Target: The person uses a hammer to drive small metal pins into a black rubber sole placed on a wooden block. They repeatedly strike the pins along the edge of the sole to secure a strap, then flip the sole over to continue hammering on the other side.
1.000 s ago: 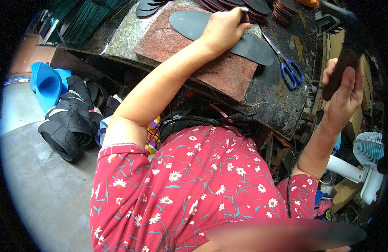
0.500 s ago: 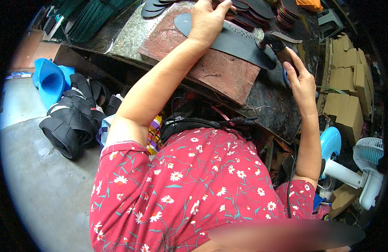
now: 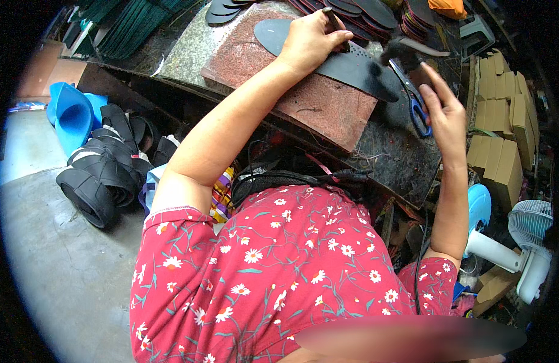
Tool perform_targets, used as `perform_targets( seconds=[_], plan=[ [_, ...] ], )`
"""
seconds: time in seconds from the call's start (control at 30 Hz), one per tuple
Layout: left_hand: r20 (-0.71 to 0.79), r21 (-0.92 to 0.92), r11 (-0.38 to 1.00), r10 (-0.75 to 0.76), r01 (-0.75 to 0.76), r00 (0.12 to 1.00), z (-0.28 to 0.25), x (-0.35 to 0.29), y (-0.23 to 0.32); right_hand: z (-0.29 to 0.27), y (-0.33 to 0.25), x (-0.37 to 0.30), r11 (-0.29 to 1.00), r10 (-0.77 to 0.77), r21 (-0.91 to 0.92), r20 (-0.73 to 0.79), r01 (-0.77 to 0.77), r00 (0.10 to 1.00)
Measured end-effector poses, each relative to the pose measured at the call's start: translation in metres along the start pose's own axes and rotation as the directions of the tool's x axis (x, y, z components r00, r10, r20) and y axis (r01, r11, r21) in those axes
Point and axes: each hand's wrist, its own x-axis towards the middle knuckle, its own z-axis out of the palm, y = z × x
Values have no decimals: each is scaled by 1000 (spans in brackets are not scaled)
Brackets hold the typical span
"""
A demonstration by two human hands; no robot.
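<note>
A black shoe sole point(image 3: 273, 35), with rows of small holes toward its right half, lies across a reddish stone slab point(image 3: 328, 112). My left hand point(image 3: 306, 45) is closed round a short dark rod-like punch point(image 3: 332, 19), held tilted over the holed part of the sole; its lower tip is hidden by my fingers. My right hand point(image 3: 446, 115) grips a hammer point(image 3: 406, 55), blurred by motion, raised to the right of the sole's end. Partly behind the hammer and my right fingers, scissors point(image 3: 420, 115) with blue handles lie on the dark worktable.
Stacks of black soles point(image 3: 373, 15) sit at the far side of the worktable point(image 3: 394, 151). Cardboard boxes point(image 3: 494, 160) and a white fan point(image 3: 527, 230) stand to the right. Black shoe pieces point(image 3: 95, 175) and a blue object point(image 3: 73, 118) are on the left.
My left hand has shifted right and slightly nearer along the sole with the punch. The hammer has moved up and right, off the sole's end, and more of the scissors shows.
</note>
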Motion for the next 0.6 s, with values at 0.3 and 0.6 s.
perform_targets(
  seconds=[0.3, 0.6],
  plan=[
    [-11, 331, 901, 300, -280, 954, 7, -3, 9, -23, -38, -16, 809, -373, 339, -335, 480, 865],
    [-70, 447, 847, 353, -287, 933, 18, -2, 1, 9, 15, -6, 984, 3, -178, -43, -11, 999]
  ],
)
